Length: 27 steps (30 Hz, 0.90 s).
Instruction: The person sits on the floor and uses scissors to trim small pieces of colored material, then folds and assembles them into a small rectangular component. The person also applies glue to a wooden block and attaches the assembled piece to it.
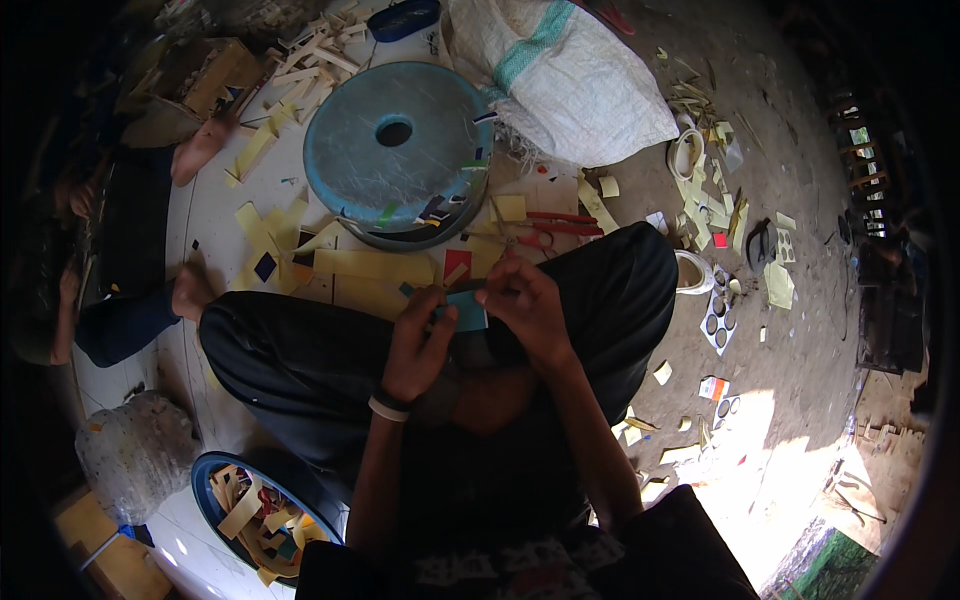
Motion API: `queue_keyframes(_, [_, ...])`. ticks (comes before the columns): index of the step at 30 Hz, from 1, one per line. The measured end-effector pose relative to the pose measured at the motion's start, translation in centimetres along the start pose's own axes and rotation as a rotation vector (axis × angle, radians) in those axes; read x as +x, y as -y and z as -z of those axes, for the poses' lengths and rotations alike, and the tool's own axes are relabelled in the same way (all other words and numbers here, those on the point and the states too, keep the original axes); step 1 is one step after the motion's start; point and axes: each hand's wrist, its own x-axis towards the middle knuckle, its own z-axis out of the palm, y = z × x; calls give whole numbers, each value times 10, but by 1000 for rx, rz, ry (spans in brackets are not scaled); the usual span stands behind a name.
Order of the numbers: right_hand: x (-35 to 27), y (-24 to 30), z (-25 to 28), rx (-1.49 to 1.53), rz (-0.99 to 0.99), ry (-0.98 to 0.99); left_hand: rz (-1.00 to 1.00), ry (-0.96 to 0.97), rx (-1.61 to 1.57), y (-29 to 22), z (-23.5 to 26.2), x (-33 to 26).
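Between my two hands, over my crossed legs, is a small teal piece of card or sheet (469,313). My left hand (416,335) pinches its left side. My right hand (528,303) has its fingers bent together at the upper right corner of the piece. Just beyond my hands lie a red square (457,264) and a strip of yellowish sheet (375,266). Scissors with red-orange handles (538,240) rest past my right hand, near a red-handled tool (570,218).
A round blue-grey disc (350,120) with a centre hole stands ahead, small coloured scraps on its rim. A white woven sack (590,100) lies behind it. At lower left is a blue tub (207,490) of offcuts. Tape rolls (690,272) lie right. Another person's foot (192,292) is at left.
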Motion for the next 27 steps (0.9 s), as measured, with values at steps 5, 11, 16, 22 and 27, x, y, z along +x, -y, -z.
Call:
queue_keyframes(5, [0,5,2,4,-69,-3,16,-20,-22,0,-2,0])
queue_keyframes(11, [-1,11,2,46,-103,35,12,-40,-6,1,-2,0])
queue_keyframes(16, [-1,14,4,115,-115,102,12,-40,-37,0,-2,0])
queue_keyframes(22, [-1,18,6,96,-123,134,-8,-47,-32,-3,-2,1])
queue_keyframes(27, [-1,17,6,95,-115,131,-67,-78,24,-3,-2,2])
